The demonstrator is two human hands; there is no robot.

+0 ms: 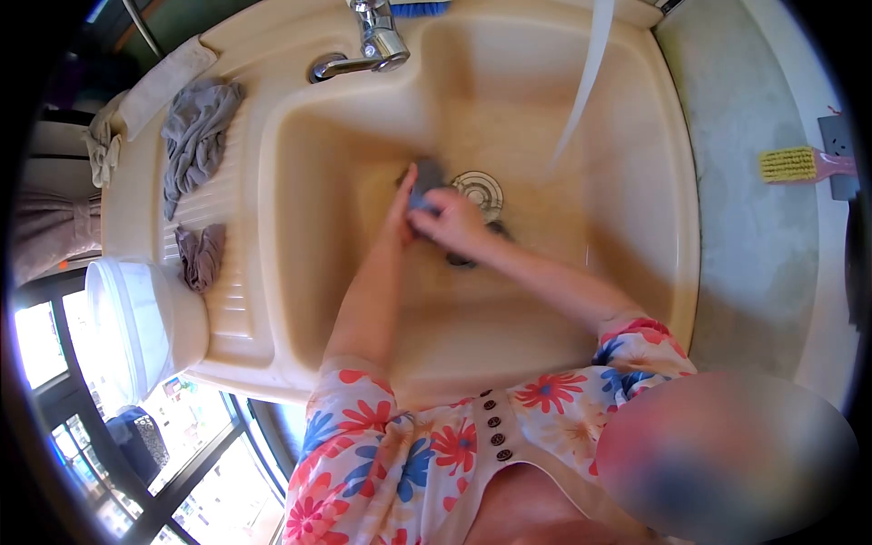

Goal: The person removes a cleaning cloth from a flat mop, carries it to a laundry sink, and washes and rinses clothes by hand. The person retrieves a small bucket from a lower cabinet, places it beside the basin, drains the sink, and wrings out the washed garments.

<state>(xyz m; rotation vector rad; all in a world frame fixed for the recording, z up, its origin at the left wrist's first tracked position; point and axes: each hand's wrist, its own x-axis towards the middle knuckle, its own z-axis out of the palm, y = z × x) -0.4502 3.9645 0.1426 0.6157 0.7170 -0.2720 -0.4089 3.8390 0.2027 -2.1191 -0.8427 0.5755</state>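
A small piece of grey cloth (426, 175), blurred in part, is between my two hands over the sink basin. My left hand (402, 204) holds it from the left side, its fingers pointing up along the cloth. My right hand (453, 221) grips its lower right part with bent fingers. Just right of the cloth is the round metal drain (478, 193). A dark item (460, 261), too hidden to name, lies beneath my right wrist on the basin floor.
The beige sink (536, 341) has a chrome faucet (377, 45) at its back. On the left drainboard lie a crumpled grey cloth (200, 132) and a mauve cloth (201, 256), beside a white bucket (186, 318). A yellow-bristled brush (788, 165) is at the right wall.
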